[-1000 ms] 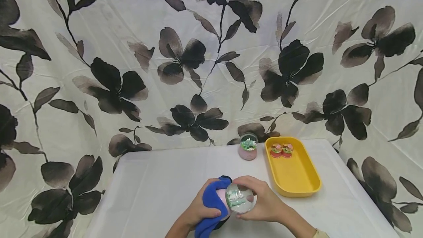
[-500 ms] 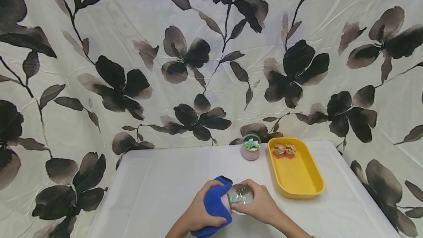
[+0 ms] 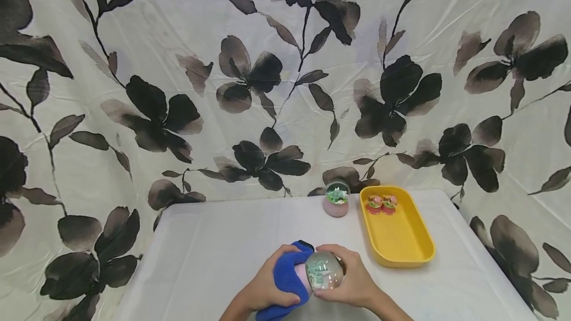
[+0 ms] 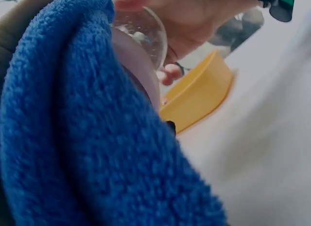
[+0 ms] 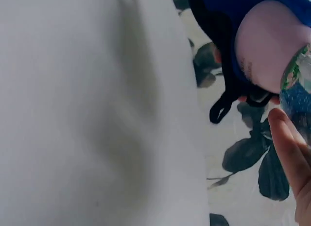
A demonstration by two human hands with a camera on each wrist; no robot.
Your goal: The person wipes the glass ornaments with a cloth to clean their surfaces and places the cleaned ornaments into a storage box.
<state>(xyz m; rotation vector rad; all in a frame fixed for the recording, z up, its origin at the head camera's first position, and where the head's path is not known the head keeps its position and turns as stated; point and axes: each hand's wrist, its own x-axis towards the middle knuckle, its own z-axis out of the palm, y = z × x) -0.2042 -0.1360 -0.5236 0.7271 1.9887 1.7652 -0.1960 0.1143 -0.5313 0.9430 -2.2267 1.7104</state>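
Observation:
Low in the middle of the head view, a snow globe (image 3: pixel 324 271) lies tilted sideways between both hands, its clear dome toward the right. Through a blue towel cloth (image 3: pixel 284 281), the left hand (image 3: pixel 260 286) grips the globe's pink base. The right hand (image 3: pixel 357 281) holds the dome, thumb at its lower edge and fingers at its top. Plush blue cloth (image 4: pixel 121 138) fills much of the left wrist view and covers part of the base. In the right wrist view the pink base (image 5: pixel 269 46) shows small print, with a dark loop on the cloth beside it.
Another snow globe (image 3: pixel 336 199) with a pink base stands upright at the back of the white table (image 3: pixel 214 241). Right of it lies a yellow tray (image 3: pixel 403 249) holding two small red-based globes (image 3: pixel 381 204). A floral curtain (image 3: pixel 178 38) hangs behind.
The right hand has shifted its grip on the dome: its thumb moved from across the dome to the lower edge. The dome has turned more toward the head camera since half a second ago.

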